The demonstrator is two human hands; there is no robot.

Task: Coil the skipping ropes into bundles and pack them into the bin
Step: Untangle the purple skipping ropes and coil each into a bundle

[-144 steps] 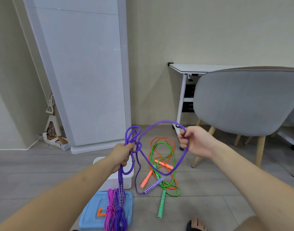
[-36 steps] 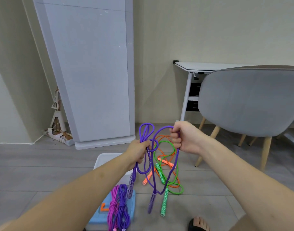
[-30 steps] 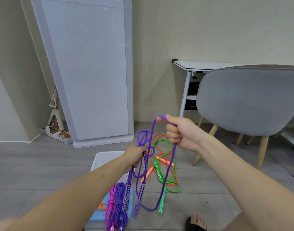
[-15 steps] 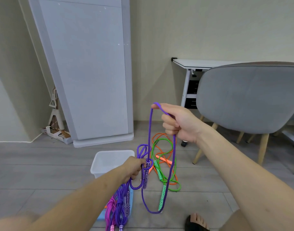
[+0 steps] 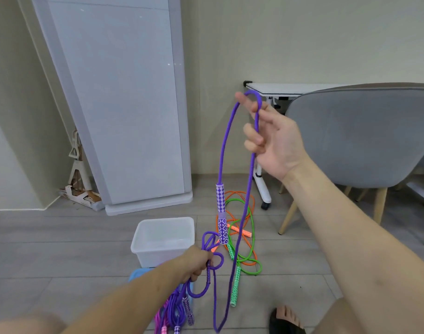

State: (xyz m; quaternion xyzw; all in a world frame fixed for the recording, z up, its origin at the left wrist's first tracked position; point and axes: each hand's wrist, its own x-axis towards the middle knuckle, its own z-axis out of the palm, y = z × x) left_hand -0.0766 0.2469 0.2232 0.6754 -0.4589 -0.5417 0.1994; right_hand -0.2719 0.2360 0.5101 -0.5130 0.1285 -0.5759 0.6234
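Observation:
My left hand (image 5: 197, 261) is closed low down around several loops of a purple skipping rope (image 5: 224, 150). My right hand (image 5: 273, 138) is raised high with fingers loosely spread; the rope hangs over its forefinger and thumb in one long loop. A patterned purple handle (image 5: 221, 214) dangles on the near strand. The white bin (image 5: 163, 242) stands on the floor just behind my left hand. Green (image 5: 240, 239) and orange (image 5: 240, 201) ropes lie tangled on the floor to its right. A coiled pink and purple bundle (image 5: 172, 312) hangs below my left hand.
A blue lid (image 5: 137, 276) lies on the floor in front of the bin. A grey chair (image 5: 362, 133) and a white desk (image 5: 278, 89) stand at the right. A tall white panel (image 5: 124, 100) leans on the wall. My foot (image 5: 286, 318) shows at the bottom.
My right hand has risen well above my left hand, pulling the purple rope into a long hanging loop, and its fingers have loosened. My left hand has sunk lower.

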